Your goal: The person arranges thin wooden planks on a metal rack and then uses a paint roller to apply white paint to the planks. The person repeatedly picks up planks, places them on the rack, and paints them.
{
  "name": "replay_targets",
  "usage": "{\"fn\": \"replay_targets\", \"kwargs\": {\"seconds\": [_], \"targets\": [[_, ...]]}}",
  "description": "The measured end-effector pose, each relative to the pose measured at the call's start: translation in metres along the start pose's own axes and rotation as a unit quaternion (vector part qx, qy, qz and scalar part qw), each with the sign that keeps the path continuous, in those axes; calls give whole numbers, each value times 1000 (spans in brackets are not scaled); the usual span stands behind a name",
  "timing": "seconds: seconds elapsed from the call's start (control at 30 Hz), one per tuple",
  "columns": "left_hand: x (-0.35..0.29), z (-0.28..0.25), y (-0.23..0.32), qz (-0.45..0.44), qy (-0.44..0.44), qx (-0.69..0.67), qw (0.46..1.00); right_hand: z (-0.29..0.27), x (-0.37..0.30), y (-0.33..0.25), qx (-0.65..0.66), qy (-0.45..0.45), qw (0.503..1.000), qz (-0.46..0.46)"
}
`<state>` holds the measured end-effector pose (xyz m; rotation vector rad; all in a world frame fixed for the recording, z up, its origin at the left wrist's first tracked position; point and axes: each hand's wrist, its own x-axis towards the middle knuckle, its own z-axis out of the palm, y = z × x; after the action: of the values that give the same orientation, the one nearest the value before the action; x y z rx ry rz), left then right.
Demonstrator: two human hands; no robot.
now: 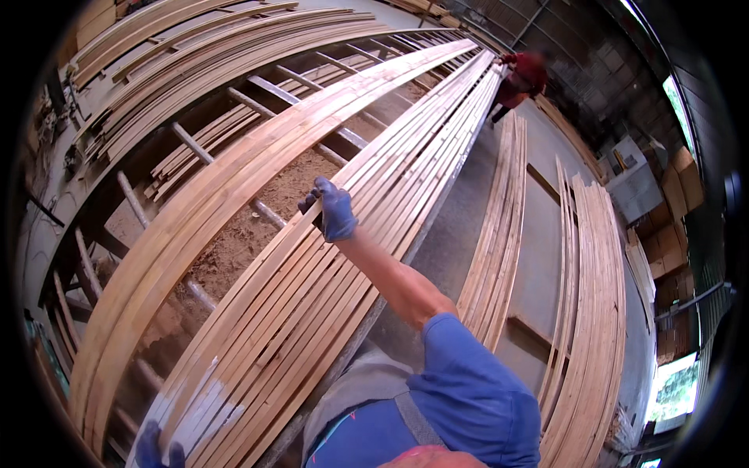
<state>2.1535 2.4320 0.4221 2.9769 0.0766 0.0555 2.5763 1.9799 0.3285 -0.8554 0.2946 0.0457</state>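
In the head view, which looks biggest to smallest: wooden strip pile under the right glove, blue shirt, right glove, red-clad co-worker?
1. Wooden strip pile
2. Blue shirt
3. Right glove and red-clad co-worker: too alike to rank

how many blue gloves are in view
2: right hand, on a wooden strip near the centre; left hand, at the lower left edge. Any on the co-worker are unclear.
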Motion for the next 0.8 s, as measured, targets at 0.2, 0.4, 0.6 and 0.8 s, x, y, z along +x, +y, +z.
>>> {"fn": "replay_targets", "kwargs": {"seconds": [0.2,0.4,0.6,0.8], "targets": [[117,63,11,170,194,-12,966,-66,22,-43,-181,-91,976,-83],[128,55,39,3,83,40,996,-107,154,-41,-298,-248,907,-167],[161,70,47,-9,3,-5,1000,-110,130,-86,-518,-243,817,-79],[186,136,14,-13,-1,-65,998,-30,90,-63,-623,-214,745,-106]]}}
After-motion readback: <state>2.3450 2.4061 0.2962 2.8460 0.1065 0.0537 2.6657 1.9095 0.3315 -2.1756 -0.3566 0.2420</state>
